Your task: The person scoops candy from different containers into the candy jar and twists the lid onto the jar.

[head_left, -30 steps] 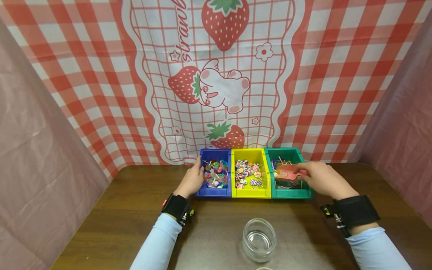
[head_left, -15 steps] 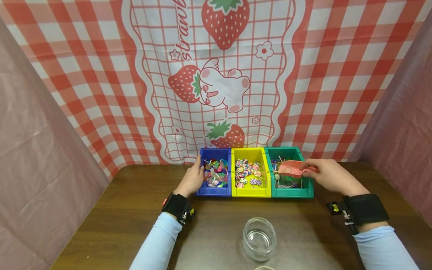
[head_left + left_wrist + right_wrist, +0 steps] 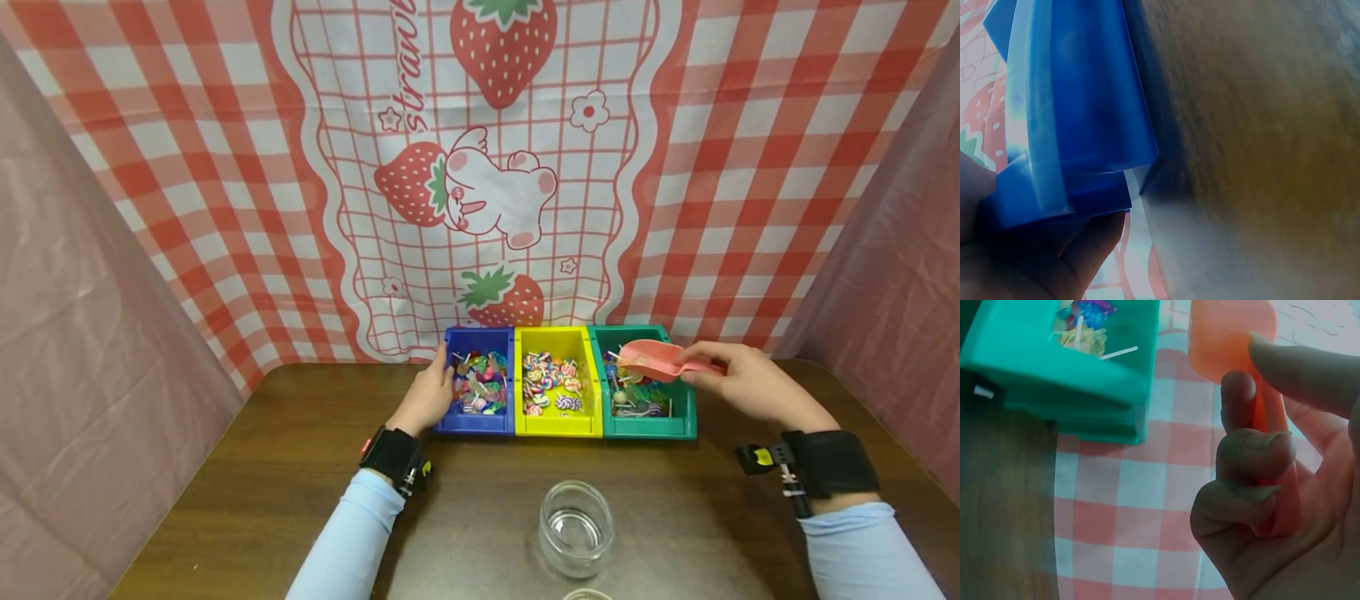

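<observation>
Scoop, pink, sits in the right hand; on my right wrist feed I see fingers curled closely around its handle. From the head view, its bowl is over the green bin, handle reaching past that bin's right edge. The left hand grips the outer left side of the blue bin, fingers bent around it. Between those two bins, touching both, is the yellow bin, holding striped lollipops. All three stand in a row along the far edge of the brown table. Nearer me, in front of the row, I see a clear glass jar. A strawberry-print checked cloth hangs behind the table's far edge.
</observation>
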Demonstrator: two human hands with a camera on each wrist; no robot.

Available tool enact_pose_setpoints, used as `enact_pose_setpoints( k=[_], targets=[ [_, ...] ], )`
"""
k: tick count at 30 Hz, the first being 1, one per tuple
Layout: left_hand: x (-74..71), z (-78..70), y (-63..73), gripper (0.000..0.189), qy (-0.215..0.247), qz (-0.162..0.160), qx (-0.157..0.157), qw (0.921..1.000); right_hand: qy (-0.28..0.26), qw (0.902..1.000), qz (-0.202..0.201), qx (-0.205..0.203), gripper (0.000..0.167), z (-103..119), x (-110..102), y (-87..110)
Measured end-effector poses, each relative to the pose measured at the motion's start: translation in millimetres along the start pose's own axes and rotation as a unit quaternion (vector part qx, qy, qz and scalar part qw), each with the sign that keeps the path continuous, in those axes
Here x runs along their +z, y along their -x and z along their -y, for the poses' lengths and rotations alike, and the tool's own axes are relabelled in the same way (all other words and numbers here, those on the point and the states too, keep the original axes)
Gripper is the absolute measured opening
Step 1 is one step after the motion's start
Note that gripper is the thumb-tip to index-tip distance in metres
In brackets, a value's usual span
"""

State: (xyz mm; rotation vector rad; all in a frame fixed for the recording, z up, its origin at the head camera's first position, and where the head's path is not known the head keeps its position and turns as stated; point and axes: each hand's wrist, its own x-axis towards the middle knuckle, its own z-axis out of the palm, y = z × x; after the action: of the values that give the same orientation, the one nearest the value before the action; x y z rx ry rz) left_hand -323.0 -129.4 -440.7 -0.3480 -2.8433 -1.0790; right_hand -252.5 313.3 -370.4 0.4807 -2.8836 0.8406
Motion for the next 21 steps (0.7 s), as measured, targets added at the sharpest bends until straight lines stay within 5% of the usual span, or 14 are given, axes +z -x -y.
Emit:
enact_pose_setpoints(
  k=[12, 21],
  targets=[
    [-0.1, -0.1, -0.2, 0.054, -0.003, 0.0, -0.005, 1.0, -0.105, 0.9931, 0.039, -0.034, 0.023, 15, 0, 0.5],
    [0.4, 0.3, -1.0, 0.055, -0.003, 0.001, -0.007, 1.0, -0.233, 0.9557, 0.127, -0.128, 0.019, 28, -1, 2.4]
  ],
)
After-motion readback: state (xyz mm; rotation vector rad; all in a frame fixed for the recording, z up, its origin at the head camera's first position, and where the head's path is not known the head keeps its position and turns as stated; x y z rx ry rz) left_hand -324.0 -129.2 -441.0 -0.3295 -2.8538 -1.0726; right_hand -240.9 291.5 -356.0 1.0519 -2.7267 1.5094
